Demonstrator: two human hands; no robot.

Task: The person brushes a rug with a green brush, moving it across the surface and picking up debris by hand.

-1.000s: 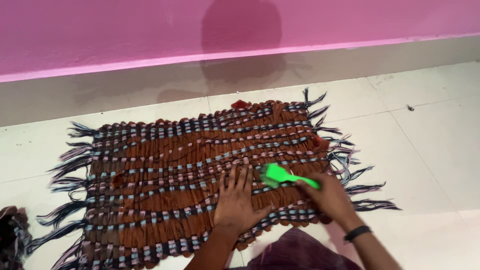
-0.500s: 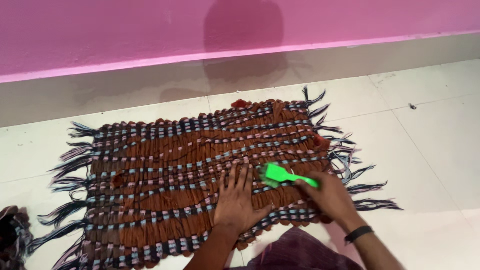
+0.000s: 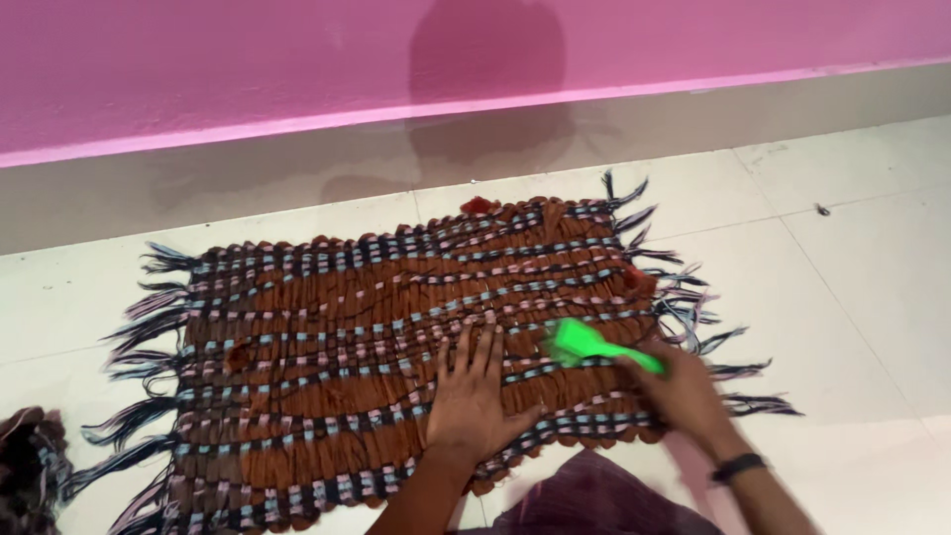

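Note:
A brown woven mat (image 3: pixel 337 337) with blue, pink and black stripes and fringed ends lies flat on the white tiled floor. My left hand (image 3: pixel 474 398) presses palm-down on the mat's near right part, fingers spread. My right hand (image 3: pixel 684 394) grips the handle of a bright green brush (image 3: pixel 584 345), whose head rests on the mat just right of my left fingers. A dark band circles my right wrist.
A pink wall with a grey base strip (image 3: pixel 297 183) runs along the far side. Another bundle of dark woven fabric (image 3: pixel 25 466) sits at the left edge. My dark patterned garment (image 3: pixel 594 500) shows at the bottom. White floor tiles (image 3: pixel 852 267) spread to the right.
My right hand has slid the green brush a little to the right along the mat. My left hand has stayed pressed in place.

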